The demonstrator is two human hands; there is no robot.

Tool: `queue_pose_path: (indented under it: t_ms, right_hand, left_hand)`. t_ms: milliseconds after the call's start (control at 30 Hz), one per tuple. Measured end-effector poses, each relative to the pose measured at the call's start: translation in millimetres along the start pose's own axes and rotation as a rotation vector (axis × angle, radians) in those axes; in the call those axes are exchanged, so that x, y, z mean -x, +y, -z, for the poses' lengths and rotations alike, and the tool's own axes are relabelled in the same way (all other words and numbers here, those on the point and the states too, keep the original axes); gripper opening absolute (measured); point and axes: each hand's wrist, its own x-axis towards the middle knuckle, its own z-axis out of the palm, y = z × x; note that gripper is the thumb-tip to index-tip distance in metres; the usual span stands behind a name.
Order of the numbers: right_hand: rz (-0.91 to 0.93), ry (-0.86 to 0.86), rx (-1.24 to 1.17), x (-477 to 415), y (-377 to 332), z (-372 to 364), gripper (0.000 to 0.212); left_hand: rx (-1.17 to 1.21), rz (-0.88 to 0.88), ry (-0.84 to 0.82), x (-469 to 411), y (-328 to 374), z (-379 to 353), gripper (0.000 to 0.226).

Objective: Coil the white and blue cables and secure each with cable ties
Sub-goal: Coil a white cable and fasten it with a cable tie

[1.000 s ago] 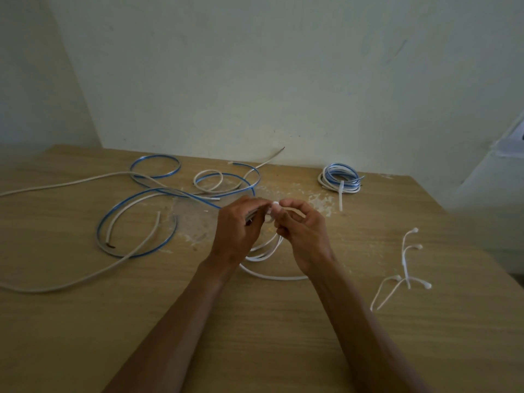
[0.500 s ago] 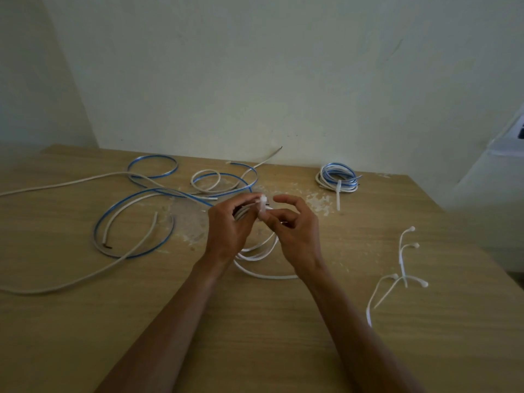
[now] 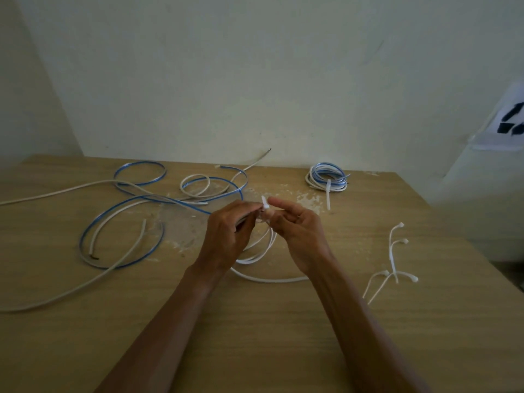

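Note:
My left hand (image 3: 226,234) and my right hand (image 3: 297,231) meet above the middle of the wooden table (image 3: 255,321). Between their fingertips stands a white cable tie (image 3: 265,204), pinched around a small coil of white cable (image 3: 261,251) whose loops hang under my hands. A loose end of that cable (image 3: 272,279) trails to the right on the table. Loose white and blue cables (image 3: 124,219) sprawl over the left half. A finished white and blue coil (image 3: 326,177) with a tie on it lies at the back right.
Several spare white cable ties (image 3: 392,262) lie to the right of my right forearm. Pale crumbs (image 3: 307,198) are scattered near the back centre. A wall stands right behind the table's far edge. A white sheet with black marks (image 3: 507,120) hangs at the far right.
Both hands have lifted slightly with the small coil. The cable tie's end now sticks up between the fingertips, and my right fingers have spread a little.

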Motion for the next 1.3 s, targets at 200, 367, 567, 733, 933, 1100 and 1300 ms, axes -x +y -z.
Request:
queue_pose_path:
  t_ms: [200, 367, 567, 733, 933, 1100, 1300]
  right_hand:
    - [0.072, -0.076, 0.120, 3.4, -4.7, -3.6, 0.018]
    - [0.276, 0.151, 0.445, 1.0, -1.7, -10.9, 0.013]
    - [0.583, 0.195, 0.735, 11.3, -1.5, -11.7, 0.010]
    - [0.788, 0.130, 1.069, 25.1, 3.6, -21.5, 0.006]
    - [0.713, 0.226, 0.957, -17.5, -33.9, -18.3, 0.005]
    - [0.481, 0.180, 0.971, -55.2, -27.9, -16.0, 0.005]
    - [0.494, 0.175, 0.919, -39.8, -29.1, -17.2, 0.004]
  left_hand:
    - [0.081, 0.049, -0.055, -1.9, 5.5, 1.8, 0.008]
    - [0.270, 0.397, 0.043, -1.3, 2.0, 1.0, 0.027]
    - [0.086, 0.241, 0.028, -1.5, -7.2, 3.6, 0.013]
    - [0.087, 0.361, 0.136, -4.8, -9.0, 13.0, 0.014]
    - [0.232, 0.458, 0.024, -4.3, -6.1, 7.2, 0.008]
    - [0.302, 0.400, -0.109, -2.5, -6.6, 2.7, 0.008]
    - [0.151, 0.472, -0.099, -1.4, -24.3, -1.7, 0.015]
